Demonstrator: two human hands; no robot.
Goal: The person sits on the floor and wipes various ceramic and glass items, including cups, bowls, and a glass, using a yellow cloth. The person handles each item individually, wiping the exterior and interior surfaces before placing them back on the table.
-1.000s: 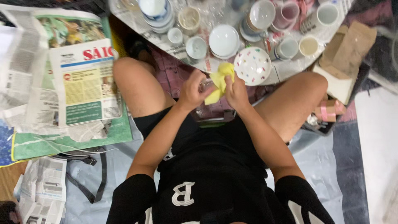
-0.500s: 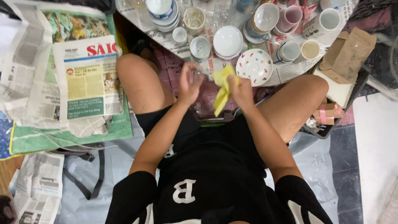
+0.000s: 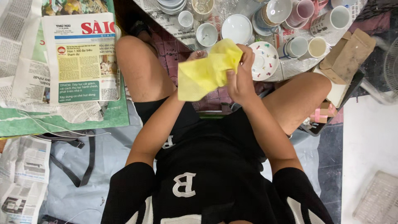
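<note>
A person sits on the floor with bare knees spread wide, and both hands are up in front, between the knees. The right hand (image 3: pixel 239 79) is closed on a yellow cloth (image 3: pixel 207 70), with the fingers and thumb pinching its right side. The cloth is spread open and hangs in the air just near the spotted saucer (image 3: pixel 262 59), on the saucer's left, and it covers a bit of the saucer's edge. The left hand (image 3: pixel 195 56) is mostly hidden behind the cloth. Only some fingertips peek out at the top, and they seem to hold something small and clear, but I cannot tell what it is or how tight the hand is. Past the spotted saucer, farther from the person, lots of cups and bowls stand on newspaper. A white bowl (image 3: pixel 236 28) sits just behind the saucer. A small white cup (image 3: pixel 206 35) sits to the left of that bowl. Two mugs (image 3: pixel 297 46) lie just to the right of the saucer. A brown cardboard box (image 3: pixel 347 53) is farther right of the saucer, near the right knee. Far to the left of the saucer, past the left knee, a big newspaper (image 3: pixel 83 58) lies flat on the floor with more papers around it.
</note>
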